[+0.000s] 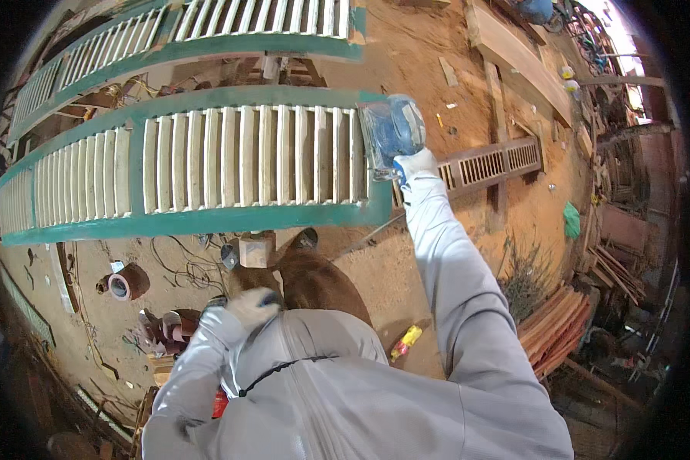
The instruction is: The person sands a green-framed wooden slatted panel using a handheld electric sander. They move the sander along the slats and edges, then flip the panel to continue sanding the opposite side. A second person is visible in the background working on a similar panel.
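A louvered wooden shutter with a green frame [136, 172] and pale slats lies across in front of me. At its right end is a see-through, boxy plastic container with blue on it [406, 123]; its exact kind is unclear. My right hand [417, 164], in a white and blue work glove, is closed on the near side of this container, with that arm stretched forward. My left hand [253, 307], gloved alike, is by my waist, below the shutter's near edge. Motion blurs its fingers, and I make out nothing held in it.
Another green-framed shutter [314, 47] lies beyond. A brown slatted panel [475, 170] rests on the sandy ground to the right, near long planks [517, 65]. Stacked boards [552, 330] lie at lower right. A roll [123, 285], cables [180, 268] and a yellow packet [406, 342] are on the ground.
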`<state>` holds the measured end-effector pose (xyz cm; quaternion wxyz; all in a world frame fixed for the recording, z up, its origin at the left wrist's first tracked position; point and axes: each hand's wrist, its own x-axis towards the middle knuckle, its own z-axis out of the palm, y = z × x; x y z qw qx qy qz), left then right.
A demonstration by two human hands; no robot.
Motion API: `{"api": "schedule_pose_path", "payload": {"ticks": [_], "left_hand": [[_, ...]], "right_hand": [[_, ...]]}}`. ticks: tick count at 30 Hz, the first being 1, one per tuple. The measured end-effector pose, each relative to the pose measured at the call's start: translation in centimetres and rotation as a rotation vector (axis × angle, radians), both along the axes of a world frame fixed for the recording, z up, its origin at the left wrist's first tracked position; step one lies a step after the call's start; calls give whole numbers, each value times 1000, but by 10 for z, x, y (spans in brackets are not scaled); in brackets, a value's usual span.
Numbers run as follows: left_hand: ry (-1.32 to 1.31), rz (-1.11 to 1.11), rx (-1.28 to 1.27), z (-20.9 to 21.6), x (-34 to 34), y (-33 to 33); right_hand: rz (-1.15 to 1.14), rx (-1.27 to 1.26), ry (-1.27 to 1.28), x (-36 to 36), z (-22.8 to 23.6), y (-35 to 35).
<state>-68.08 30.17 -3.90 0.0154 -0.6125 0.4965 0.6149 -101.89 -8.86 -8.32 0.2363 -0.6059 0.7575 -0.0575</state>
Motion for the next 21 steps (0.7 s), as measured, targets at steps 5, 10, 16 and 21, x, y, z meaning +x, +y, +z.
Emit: {"api": "schedule_pose_path", "payload": {"ticks": [5, 10, 16, 21], "left_hand": [[113, -421, -403, 36, -84, -72], [-145, -231, -1010, 67, -110, -227], [-467, -9, -1298, 73, -76, -424], [-485, -23, -857, 65, -18, -470]], "right_hand": [[258, 97, 86, 29, 39, -83], [457, 141, 322, 72, 73, -133], [887, 70, -32, 87, 25, -187], [881, 135, 391, 176, 79, -152]]}}
